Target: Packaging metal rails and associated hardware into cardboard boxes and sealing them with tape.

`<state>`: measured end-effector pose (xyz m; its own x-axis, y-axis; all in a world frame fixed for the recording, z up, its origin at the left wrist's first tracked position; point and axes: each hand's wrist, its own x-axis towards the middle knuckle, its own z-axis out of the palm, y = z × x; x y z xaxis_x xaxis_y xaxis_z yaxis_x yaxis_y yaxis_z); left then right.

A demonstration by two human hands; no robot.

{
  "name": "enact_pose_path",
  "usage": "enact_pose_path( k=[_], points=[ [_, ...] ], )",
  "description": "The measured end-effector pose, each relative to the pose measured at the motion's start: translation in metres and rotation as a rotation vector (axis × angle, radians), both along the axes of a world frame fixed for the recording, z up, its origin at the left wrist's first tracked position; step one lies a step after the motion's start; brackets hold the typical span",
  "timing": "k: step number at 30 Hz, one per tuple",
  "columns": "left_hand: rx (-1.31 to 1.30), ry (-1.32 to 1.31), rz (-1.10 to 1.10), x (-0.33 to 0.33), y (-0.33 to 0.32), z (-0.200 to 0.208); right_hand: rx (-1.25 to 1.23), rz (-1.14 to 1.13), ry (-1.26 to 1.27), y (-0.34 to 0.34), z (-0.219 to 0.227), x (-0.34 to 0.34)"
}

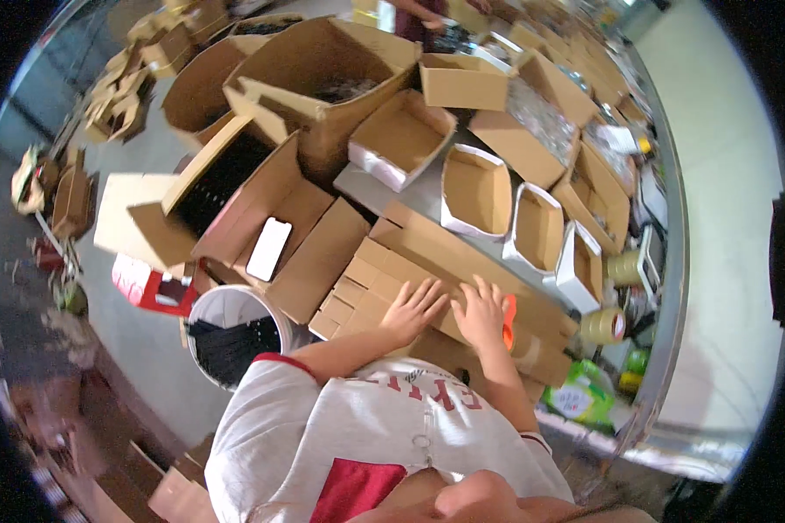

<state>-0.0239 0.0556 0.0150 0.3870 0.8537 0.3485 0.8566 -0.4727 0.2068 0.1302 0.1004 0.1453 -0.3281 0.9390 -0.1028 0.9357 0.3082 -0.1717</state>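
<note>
A brown cardboard piece with slotted flaps (366,277) lies in front of me, looking flat or folded. My left hand (416,309) rests on it, palm down with the fingers spread. Just to the right, my right hand (480,314) presses on the cardboard too, its fingers stretched out and somewhat apart. Neither hand holds anything that I can see. Close against the right hand is an orange object (509,321), partly hidden, so its kind is unclear. Beyond the hands runs a long strip of cardboard (462,253).
Left of the cardboard, a white phone (269,249) lies on an open carton's flap. A white bucket (284,336) holds black strips. Shallow open boxes (476,190) line the far side. Tape rolls (603,326) and a green packet (582,394) are at right. Another person (417,19) stands far off.
</note>
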Motion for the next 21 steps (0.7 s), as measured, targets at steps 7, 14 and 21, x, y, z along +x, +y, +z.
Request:
enact_pose_path(
  k=[7, 14, 21],
  points=[
    [0.137, -0.869, 0.898, -0.014, -0.020, -0.014, -0.737, 0.443, 0.716, 0.115, -0.109, -0.063],
    [-0.220, -1.330, 1.082, -0.013, 0.016, -0.008, -1.050, 0.428, 0.698, 0.126, -0.132, -0.122],
    [0.037, -0.477, 1.415, -0.020, 0.014, 0.019, -0.281, 0.610, 0.353, 0.117, -0.120, -0.126]
  ],
)
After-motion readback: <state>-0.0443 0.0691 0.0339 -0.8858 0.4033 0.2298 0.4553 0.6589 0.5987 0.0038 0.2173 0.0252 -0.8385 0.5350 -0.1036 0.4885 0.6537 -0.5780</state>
